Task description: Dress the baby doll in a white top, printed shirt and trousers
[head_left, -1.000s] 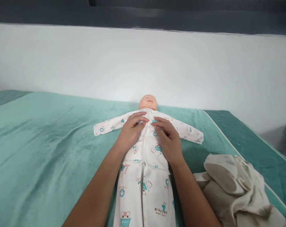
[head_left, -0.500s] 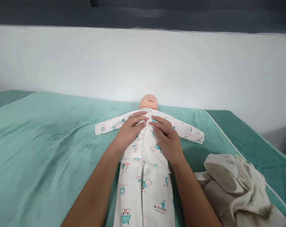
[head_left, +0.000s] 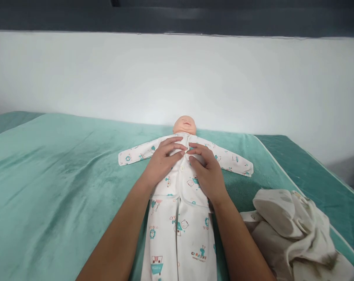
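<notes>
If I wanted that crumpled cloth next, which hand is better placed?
Probably your right hand: the crumpled cloth lies on that side, beside the right forearm. Your left hand would have to cross over. Both hands are at the printed baby jacket.

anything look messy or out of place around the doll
Only the pale cloth stands out: it lies crumpled at lower right, while the jacket and trousers on the doll lie fairly straight. A dark patch on it could be stain or shadow.

Wall [head_left: 77, 74]: was white and plain, running the full width
Dark band [head_left: 224, 19]: crossed above it
Green cover [head_left: 56, 175]: lay creased below, darker at the right
Light: looked brightest mid-wall, dimmer towards the sides
</notes>
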`<state>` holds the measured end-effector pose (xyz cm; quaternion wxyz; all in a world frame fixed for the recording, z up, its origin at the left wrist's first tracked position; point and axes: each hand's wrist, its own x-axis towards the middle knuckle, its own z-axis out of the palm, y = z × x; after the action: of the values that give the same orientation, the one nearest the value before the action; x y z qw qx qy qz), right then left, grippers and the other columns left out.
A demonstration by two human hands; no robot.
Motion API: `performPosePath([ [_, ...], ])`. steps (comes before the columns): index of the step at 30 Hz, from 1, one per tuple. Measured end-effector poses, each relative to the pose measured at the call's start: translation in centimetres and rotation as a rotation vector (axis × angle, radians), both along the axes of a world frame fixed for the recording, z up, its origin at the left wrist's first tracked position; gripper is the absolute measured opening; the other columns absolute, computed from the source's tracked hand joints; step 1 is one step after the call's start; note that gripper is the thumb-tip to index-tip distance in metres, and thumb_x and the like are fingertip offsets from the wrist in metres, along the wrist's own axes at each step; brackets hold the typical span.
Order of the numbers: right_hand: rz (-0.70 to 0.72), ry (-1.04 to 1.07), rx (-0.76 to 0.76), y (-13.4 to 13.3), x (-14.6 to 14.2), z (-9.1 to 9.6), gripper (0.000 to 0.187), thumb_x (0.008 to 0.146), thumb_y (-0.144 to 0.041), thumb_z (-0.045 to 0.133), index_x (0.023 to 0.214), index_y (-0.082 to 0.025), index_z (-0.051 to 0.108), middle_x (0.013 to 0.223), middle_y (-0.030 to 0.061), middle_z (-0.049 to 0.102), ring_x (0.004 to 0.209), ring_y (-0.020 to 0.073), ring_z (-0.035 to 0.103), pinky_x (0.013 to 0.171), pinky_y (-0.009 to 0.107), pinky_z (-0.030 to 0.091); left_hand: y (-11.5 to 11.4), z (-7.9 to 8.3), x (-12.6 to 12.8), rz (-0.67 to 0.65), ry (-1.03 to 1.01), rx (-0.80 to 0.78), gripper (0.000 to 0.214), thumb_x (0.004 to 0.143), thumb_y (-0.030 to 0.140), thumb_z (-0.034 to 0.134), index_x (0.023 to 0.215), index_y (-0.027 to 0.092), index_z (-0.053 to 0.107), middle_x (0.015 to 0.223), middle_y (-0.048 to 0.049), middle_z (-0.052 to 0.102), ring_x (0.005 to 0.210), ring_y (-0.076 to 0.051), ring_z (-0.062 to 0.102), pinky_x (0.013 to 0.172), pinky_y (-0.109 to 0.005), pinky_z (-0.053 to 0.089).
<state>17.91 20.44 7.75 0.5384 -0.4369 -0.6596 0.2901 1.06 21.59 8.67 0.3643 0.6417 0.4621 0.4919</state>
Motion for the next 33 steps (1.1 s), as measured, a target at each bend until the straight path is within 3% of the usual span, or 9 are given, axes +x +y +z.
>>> performPosePath([
  [6, -0.051, 0.063, -0.076, -0.2, -0.1, 0.2, 0.007, 0.088, -0.026, 0.06, 0.091, -0.026, 0.066, 0.13, 0.0022, 0.067, 0.123, 0.0242, 0.058, 0.109, 0.045, 0.041, -0.4, 0.6, 0.0, -0.022, 0.105, 0.017, 0.023, 0.094, 0.033, 0.058, 0.104, 0.033, 0.078, 0.15, 0.0018, 0.054, 0.147, -0.024, 0.039, 0.12, -0.042, 0.034],
  [12, -0.118, 0.188, -0.146, -0.3, -0.2, 0.2, 0.005, 0.086, -0.028, 0.06, 0.085, -0.024, 0.063, 0.126, 0.0026, 0.068, 0.109, 0.0228, 0.063, 0.095, 0.04, 0.05, -0.7, 1.0, 0.0, -0.077, 0.218, 0.089, 0.024, 0.095, 0.03, 0.056, 0.102, 0.034, 0.079, 0.152, 0.0038, 0.052, 0.148, -0.022, 0.036, 0.124, -0.043, 0.028],
  [18, -0.041, 0.183, 0.002, -0.1, 0.3, 0.1, 0.025, 0.081, -0.015, 0.053, 0.065, -0.025, 0.069, 0.117, 0.0011, 0.072, 0.118, 0.0243, 0.062, 0.108, 0.044, 0.043, -0.8, 1.3, -0.7, -0.1, 0.075, -0.001, 0.021, 0.092, 0.03, 0.058, 0.08, 0.026, 0.075, 0.149, 0.0006, 0.056, 0.143, -0.026, 0.045, 0.119, -0.047, 0.035],
  [21, 0.002, 0.123, 0.012, 0.0, 0.7, 0.1, 0.026, 0.083, -0.015, 0.053, 0.069, -0.026, 0.072, 0.116, 0.0005, 0.073, 0.116, 0.0244, 0.063, 0.108, 0.046, 0.042, -1.0, 1.8, -1.4, -0.143, 0.106, -0.044, 0.024, 0.092, 0.034, 0.06, 0.073, 0.024, 0.071, 0.151, 0.0006, 0.055, 0.141, -0.027, 0.047, 0.117, -0.049, 0.037],
  [26, 0.067, 0.05, -0.044, 0.0, 1.3, 0.6, 0.014, 0.086, -0.022, 0.059, 0.085, -0.028, 0.072, 0.129, 0.0014, 0.068, 0.127, 0.0253, 0.057, 0.109, 0.047, 0.041, -1.2, 2.2, -2.8, -0.261, 0.209, -0.061, 0.021, 0.089, 0.041, 0.066, 0.076, 0.026, 0.074, 0.158, 0.0012, 0.045, 0.147, -0.03, 0.041, 0.115, -0.05, 0.04],
  [33, 0.124, -0.04, -0.082, -0.3, 1.0, 1.2, 0.021, 0.089, -0.028, 0.062, 0.07, -0.027, 0.071, 0.135, 0.0009, 0.064, 0.136, 0.0272, 0.049, 0.117, 0.05, 0.032, -1.4, 2.1, -3.2, -0.338, 0.25, -0.054, 0.013, 0.085, 0.041, 0.071, 0.089, 0.029, 0.076, 0.164, 0.0019, 0.037, 0.151, -0.033, 0.033, 0.103, -0.045, 0.052],
])
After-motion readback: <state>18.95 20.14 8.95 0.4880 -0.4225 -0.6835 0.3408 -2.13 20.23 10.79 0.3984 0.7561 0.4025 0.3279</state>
